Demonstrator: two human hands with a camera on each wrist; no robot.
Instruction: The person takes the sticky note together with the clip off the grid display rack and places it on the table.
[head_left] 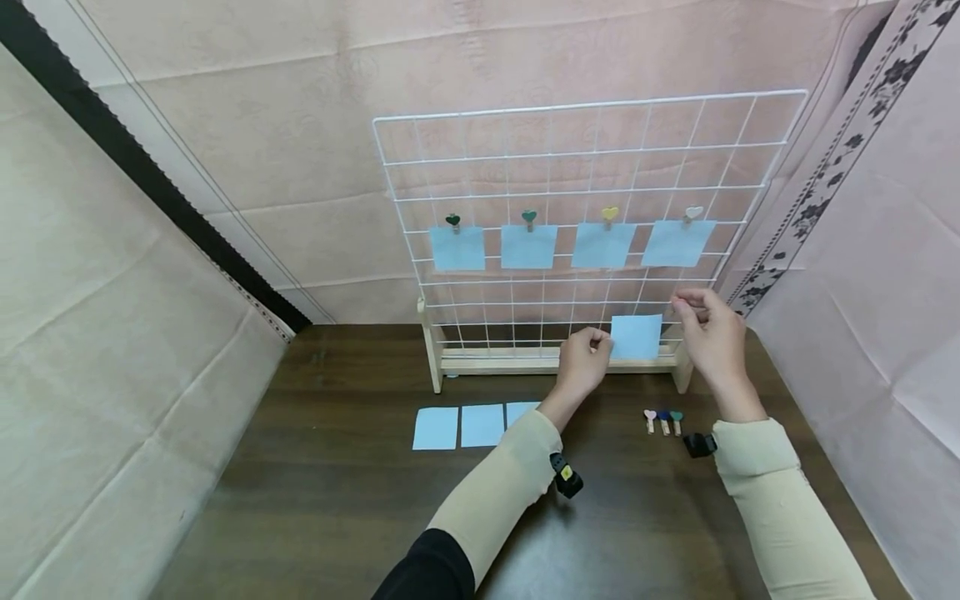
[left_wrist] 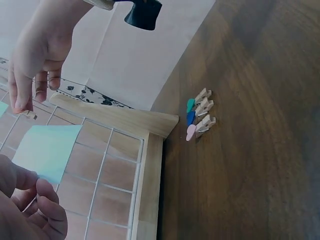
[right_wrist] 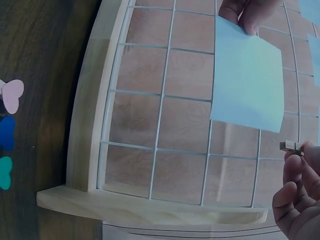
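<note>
A blue square of paper (head_left: 636, 337) is pinched at its left edge by my left hand (head_left: 584, 363), in front of the lower right of the white wire grid (head_left: 480, 313). My right hand (head_left: 711, 337) is to the right of that paper, apart from it. Between its thumb and fingertips it pinches a small wooden clothespin (right_wrist: 290, 146), whose far end the fingers hide. Higher on the grid, a row of several blue papers (head_left: 528, 247) hangs from clothespins with heart-shaped heads, among them a yellow heart clothespin (head_left: 609, 214).
Three more blue papers (head_left: 436, 428) lie on the brown table (head_left: 330, 500), one partly behind my left arm. Three clothespins (head_left: 663, 421) with pink, blue and green hearts lie at the right. A wooden base (head_left: 495, 365) carries the grid; pale cloth walls (head_left: 862, 333) surround the table.
</note>
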